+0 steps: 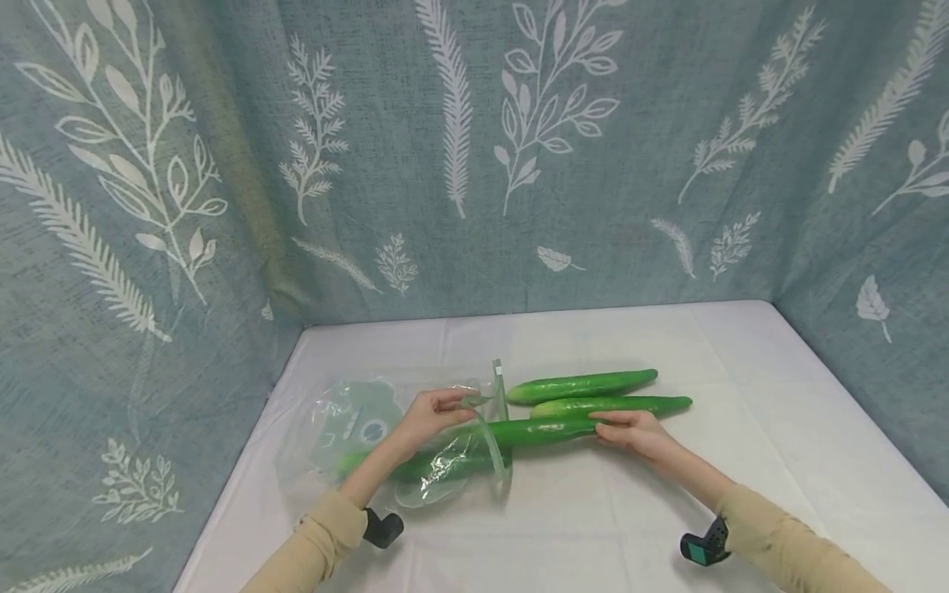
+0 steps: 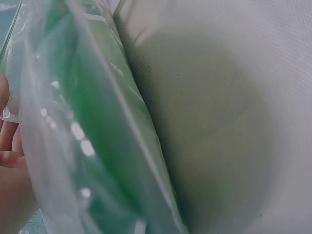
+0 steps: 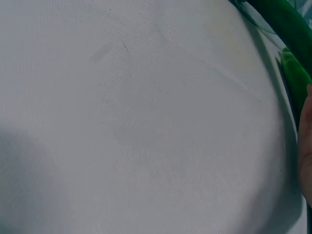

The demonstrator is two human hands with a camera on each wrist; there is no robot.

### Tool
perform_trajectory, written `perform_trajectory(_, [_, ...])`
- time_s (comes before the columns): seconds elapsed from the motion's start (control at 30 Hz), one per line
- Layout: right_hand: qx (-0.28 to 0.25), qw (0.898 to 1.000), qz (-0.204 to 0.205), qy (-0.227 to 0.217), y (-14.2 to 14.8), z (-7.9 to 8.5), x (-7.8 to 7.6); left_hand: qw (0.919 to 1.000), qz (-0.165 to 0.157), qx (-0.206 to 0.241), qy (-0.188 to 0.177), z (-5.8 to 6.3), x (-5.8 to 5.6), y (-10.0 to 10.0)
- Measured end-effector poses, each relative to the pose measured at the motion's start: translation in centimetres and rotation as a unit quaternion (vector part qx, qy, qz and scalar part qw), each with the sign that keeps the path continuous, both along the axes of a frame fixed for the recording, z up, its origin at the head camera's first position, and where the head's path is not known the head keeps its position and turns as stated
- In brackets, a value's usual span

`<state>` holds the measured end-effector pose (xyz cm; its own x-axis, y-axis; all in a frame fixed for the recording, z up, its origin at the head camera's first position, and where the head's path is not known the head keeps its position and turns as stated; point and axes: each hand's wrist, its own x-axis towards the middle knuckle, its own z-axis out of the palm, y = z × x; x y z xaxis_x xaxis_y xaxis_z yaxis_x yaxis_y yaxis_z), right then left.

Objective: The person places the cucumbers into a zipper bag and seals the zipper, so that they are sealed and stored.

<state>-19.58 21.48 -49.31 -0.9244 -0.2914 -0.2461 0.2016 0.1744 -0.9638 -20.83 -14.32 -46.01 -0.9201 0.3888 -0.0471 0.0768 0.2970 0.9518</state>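
Note:
My left hand (image 1: 426,420) pinches the upper edge of a clear zip bag's (image 1: 296,461) mouth, holding it raised. One long green cucumber (image 1: 445,468) lies inside the bag, blurred through the plastic. My right hand (image 1: 638,432) grips another cucumber (image 1: 549,431) near its right end, with the left end in the bag's opening. In the left wrist view, the bag's film (image 2: 36,122) fills the left side, fingers (image 2: 12,158) behind it. At the right wrist view's edge, only part of my right hand (image 3: 304,151) shows, below green cucumber.
Two more cucumbers (image 1: 586,385) lie side by side on the white-covered table (image 1: 593,527), just behind the held one. The bag carries a pale green print. A blue-green curtain (image 1: 474,165) with white leaf patterns surrounds the table's back and sides.

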Motion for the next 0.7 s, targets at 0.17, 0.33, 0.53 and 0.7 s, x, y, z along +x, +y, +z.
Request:
perform_trajectory(0.17, [-0.017, 1.0, 0.01, 0.004, -0.5, -0.4, 0.0, 1.0, 0.001, 0.004, -0.004, 0.0, 0.0, 0.1])
perform_trajectory(0.33, [-0.027, 1.0, 0.012, 0.0, -0.9, -0.5, 0.0, 1.0, 0.005, 0.0, -0.003, 0.1, 0.1, 0.2])
perform_trajectory(0.53, [-0.046, 0.999, 0.016, -0.001, -1.7, -0.8, -0.2, 0.9999, 0.011, -0.004, -0.002, 0.3, 0.1, 0.3])
perform_trajectory(0.7, [-0.048, 0.999, 0.019, 0.0, -2.7, -0.8, -0.2, 0.9998, 0.018, -0.012, -0.001, 0.5, 0.1, 0.3])
